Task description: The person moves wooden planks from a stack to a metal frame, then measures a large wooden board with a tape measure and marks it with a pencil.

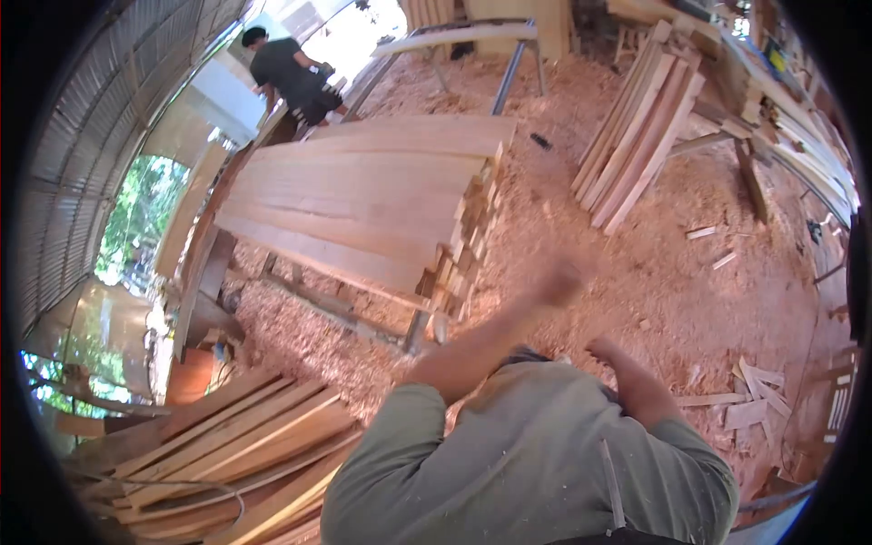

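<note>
My left hand (559, 283) reaches out in front of my body, over the sawdust-covered ground, and motion smears its fingers. Nothing can be made out in it. My right hand (601, 349) hangs bent near my waist, with its fingers too small to read and no object visible in it. A stack of wide planks (363, 200) lies on a low metal stand (413, 331) ahead to the left, apart from both hands. The stepped plank ends face my left hand.
Long boards (245, 445) are piled at lower left. More planks (640, 136) lean at upper right. Wood scraps (754, 395) litter the shavings on the right. A person (291, 77) in dark clothes stands behind the stack. A metal-legged trestle (459, 38) stands at the back.
</note>
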Motion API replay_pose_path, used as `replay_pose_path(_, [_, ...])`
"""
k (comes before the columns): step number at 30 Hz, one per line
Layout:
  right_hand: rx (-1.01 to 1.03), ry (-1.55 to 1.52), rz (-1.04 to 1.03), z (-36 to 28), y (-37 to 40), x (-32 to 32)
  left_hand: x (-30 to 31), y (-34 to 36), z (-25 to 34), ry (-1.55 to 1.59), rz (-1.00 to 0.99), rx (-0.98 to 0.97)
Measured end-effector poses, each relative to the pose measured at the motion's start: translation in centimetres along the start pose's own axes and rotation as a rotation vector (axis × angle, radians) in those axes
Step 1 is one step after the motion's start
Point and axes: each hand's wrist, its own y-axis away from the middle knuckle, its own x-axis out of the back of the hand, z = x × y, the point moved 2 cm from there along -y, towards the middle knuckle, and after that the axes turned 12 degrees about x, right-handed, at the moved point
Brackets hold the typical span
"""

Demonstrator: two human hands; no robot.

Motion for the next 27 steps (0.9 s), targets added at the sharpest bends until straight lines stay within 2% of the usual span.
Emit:
replay_pose_path(1, [0.11,0.177,-0.07,-3.1,-1.2,0.2,-5.0,-0.2,1.4,0.176,-0.246,-0.058])
replay_pose_path(2, [0.116,0.17,-0.032,-6.5,-1.8,0.5,-8.6,1.0,4.9,0.123,-0.41,-0.252])
replay_pose_path(3, [0.435,0.391,-0.075,-11.1,-1.8,0.7,-13.6,1.3,7.1,0.108,-0.589,-0.054])
replay_pose_path(4, [0.742,0.621,-0.125,-14.9,-1.8,0.7,-13.5,2.5,13.6,0.153,-0.812,-0.116])
replay_pose_path(5, [0.613,0.432,-0.015,-18.0,-1.3,1.0,-12.6,4.5,18.7,0.204,-1.036,-0.167])
replay_pose_path(6, [0.614,0.455,0.0,-21.1,0.3,2.0,-12.2,4.8,18.7,0.207,-1.055,-0.181])
replay_pose_path(8, [0.616,0.547,0.082,-25.5,2.4,4.0,-11.2,4.3,17.4,0.003,-0.944,-0.481])
replay_pose_path(9, [0.615,0.615,0.155,-26.6,3.0,5.1,-9.8,3.8,15.8,-0.346,-0.767,-0.418])
replay_pose_path(10, [0.604,0.596,0.182,-27.0,5.6,6.4,-9.3,2.5,10.4,-0.318,-0.469,-0.526])
replay_pose_path(12, [0.928,0.274,0.363,-27.2,12.5,7.7,-2.9,-1.0,5.1,-0.747,-0.282,-0.576])
replay_pose_path(13, [0.911,0.252,0.394,-27.1,12.9,8.0,-0.5,-2.7,2.6,-0.588,-0.311,-0.525])
replay_pose_path(14, [0.733,0.662,0.144,-27.6,12.8,8.2,2.4,-3.6,-2.9,-0.499,-0.236,0.149])
replay_pose_path(15, [0.513,1.045,-0.13,-27.6,12.9,8.3,4.1,-4.3,-7.0,-0.606,-0.129,0.537])
replay_pose_path(17, [1.083,0.757,-0.002,-29.0,16.2,7.4,5.4,-3.5,-17.5,-1.07,-0.67,0.197])
replay_pose_path(18, [1.193,0.397,0.002,-34.9,25.6,6.7,4.3,-1.7,-14.2,-1.047,-0.736,0.266])
replay_pose_path(19, [1.162,0.402,-0.011,-37.5,25.5,4.6,2.8,-0.1,-8.9,-0.941,-0.711,0.273])
replay_pose_path(20, [1.221,0.234,-0.01,-40.2,31.3,3.5,1.5,1.2,-2.6,-0.805,-0.675,0.215])
replay_pose_path(21, [1.375,0.159,-0.171,-41.6,32.9,1.4,-0.2,1.4,2.3,-0.697,-0.653,0.146])
replay_pose_path(22, [1.526,0.087,-0.339,-42.1,33.7,-0.2,-2.7,0.5,4.0,-0.682,-0.67,0.112])
replay_pose_path(23, [1.521,0.095,-0.334,-41.8,33.0,-0.3,-6.6,-2.0,1.6,-0.844,-0.763,0.179])
replay_pose_path(24, [1.473,0.093,-0.291,-41.0,31.2,-0.4,-10.3,-4.3,-0.7,-1.004,-0.854,0.259])
replay_pose_path(25, [1.425,0.083,-0.264,-40.2,29.3,-0.9,-11.4,-4.8,-0.4,-0.944,-0.822,0.149])
replay_pose_path(26, [1.395,0.151,-0.14,-38.7,27.3,0.1,-11.7,-5.3,0.1,-0.878,-0.775,0.044])
replay_pose_path(27, [1.362,0.222,-0.022,-36.6,25.4,1.6,-11.6,-5.6,0.7,-0.858,-0.755,0.067])
